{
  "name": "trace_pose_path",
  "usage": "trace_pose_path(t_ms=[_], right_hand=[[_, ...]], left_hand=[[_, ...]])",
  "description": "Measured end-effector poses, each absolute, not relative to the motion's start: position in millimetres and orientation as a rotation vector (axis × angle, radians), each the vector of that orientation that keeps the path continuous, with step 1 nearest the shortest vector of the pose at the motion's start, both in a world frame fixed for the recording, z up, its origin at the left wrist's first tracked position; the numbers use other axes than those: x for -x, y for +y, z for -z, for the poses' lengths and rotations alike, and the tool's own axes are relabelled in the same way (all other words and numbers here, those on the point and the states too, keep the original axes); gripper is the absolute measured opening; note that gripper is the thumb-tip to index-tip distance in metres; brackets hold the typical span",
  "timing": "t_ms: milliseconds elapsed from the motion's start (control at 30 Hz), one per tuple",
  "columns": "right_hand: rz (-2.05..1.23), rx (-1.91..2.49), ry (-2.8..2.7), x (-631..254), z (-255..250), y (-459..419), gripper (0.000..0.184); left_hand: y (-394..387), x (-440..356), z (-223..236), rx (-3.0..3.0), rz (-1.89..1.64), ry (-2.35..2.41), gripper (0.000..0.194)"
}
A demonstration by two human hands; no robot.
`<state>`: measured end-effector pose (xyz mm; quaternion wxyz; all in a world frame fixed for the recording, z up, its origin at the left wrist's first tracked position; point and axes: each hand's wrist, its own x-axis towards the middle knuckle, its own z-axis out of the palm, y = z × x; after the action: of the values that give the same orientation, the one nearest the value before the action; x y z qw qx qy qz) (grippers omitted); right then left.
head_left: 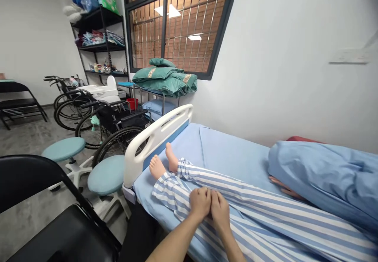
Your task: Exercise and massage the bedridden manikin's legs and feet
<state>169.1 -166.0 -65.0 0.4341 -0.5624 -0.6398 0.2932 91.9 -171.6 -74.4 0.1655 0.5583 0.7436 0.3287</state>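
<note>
A body in blue-and-white striped trousers [260, 201] lies on the bed; I cannot tell whether it is a person or a manikin. Its bare feet [158, 167] point toward the footboard. My left hand [201, 203] rests on the nearer leg around the shin, fingers curled down over the striped cloth. Right beside it, touching, my right hand [220, 211] is curled on the same leg. The fingertips of both hands are partly hidden. A folded blue quilt [319, 175] covers the upper body, and part of a hand [285, 187] shows below its edge.
A white footboard [159, 136] closes the bed's end. Beyond it stand wheelchairs [118, 124], round stools [108, 173] and a rack of green bedding [165, 79]. A black folding chair [67, 230] is at the near left. The wall [280, 77] borders the bed's far side.
</note>
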Motion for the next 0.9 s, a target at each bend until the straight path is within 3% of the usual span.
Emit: trace_pose_path(t_ms=[167, 367, 633, 900], right_hand=[[-0.577, 1.366, -1.933, -178, 50, -165, 0.040], [-0.603, 1.430, -1.657, -182, 72, -160, 0.047], [-0.824, 1.351, -1.383, -193, 76, -158, 0.044], [-0.809, 1.310, -1.250, -193, 74, -160, 0.044]], left_hand=[[-171, -90, 74, -1.648, -0.900, 2.092, 0.035], [-169, -94, 67, -1.482, -1.066, 2.005, 0.034], [-150, -130, 62, -1.224, -1.310, 1.666, 0.028], [-157, -137, 76, -1.257, -1.405, 1.638, 0.033]])
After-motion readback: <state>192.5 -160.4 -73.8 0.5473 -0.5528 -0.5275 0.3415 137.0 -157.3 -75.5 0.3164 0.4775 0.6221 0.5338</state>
